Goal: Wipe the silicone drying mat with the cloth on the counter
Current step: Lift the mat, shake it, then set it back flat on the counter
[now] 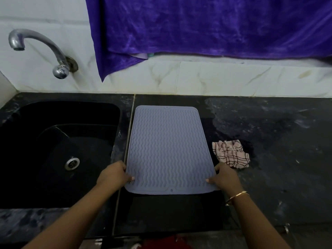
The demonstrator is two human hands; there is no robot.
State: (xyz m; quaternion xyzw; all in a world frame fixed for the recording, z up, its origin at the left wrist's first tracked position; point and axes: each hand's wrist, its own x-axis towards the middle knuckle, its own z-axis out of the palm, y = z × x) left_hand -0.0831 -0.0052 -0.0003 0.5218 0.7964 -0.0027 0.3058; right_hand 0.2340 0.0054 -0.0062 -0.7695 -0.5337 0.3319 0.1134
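A grey silicone drying mat with wavy ridges lies lengthwise on the dark stone counter, just right of the sink. My left hand pinches the mat's near left edge, thumb on top. At the near right edge my right hand grips the mat the same way. A crumpled checked cloth, white and pink with dark lines, lies on the counter right of the mat, just beyond my right hand.
A black sink with a metal drain sits to the left, a chrome tap on the tiled wall above it. A purple fabric hangs over the back wall. A wet patch darkens the counter around the cloth.
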